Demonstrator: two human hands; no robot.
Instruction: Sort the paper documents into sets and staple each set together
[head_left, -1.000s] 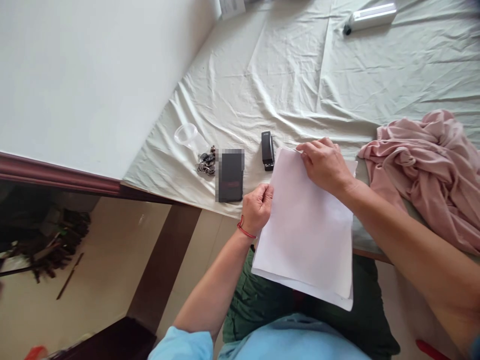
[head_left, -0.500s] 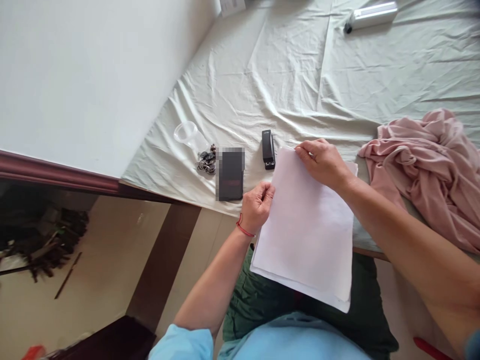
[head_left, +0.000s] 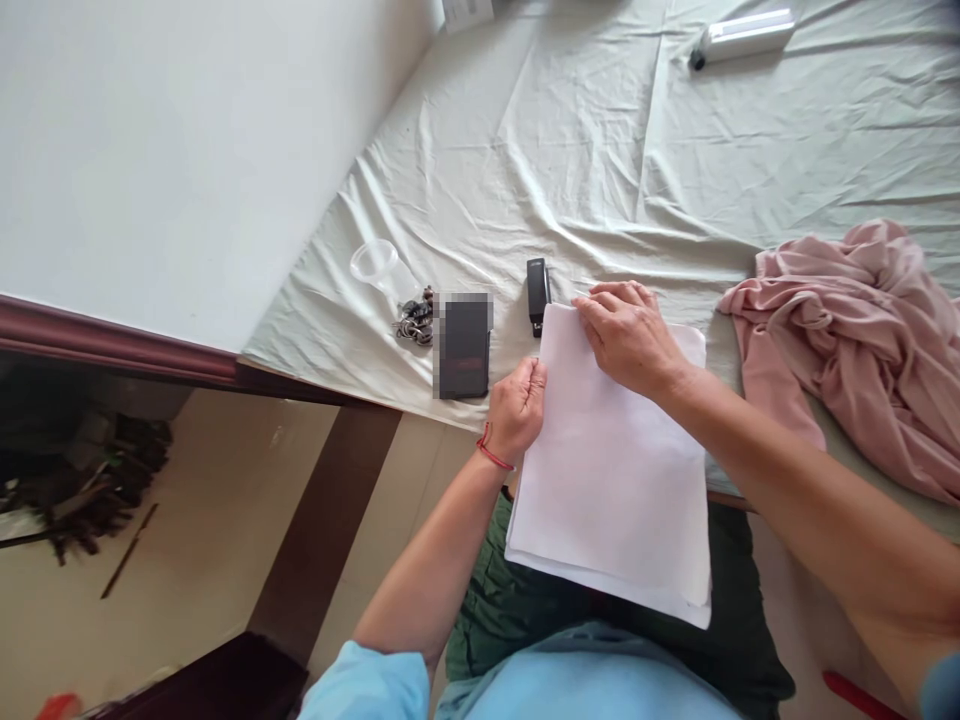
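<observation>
1. Right hand [head_left: 630, 340] now lies flatter across top edge of paper stack [head_left: 615, 480], fingers slightly bent; pinch cannot be confirmed.
2. Left hand [head_left: 517, 405], curled closed, grips left edge.
3. Stack overhangs cloth [head_left: 570, 170]; bottom edges remain uneven.

Soft, bright light washes the wrinkled cloth [head_left: 585, 165]; the recess [head_left: 45, 410] at nine o'clock lies in smeary gloom (pixel blocks edge the black phone [head_left: 465, 345]).
</observation>
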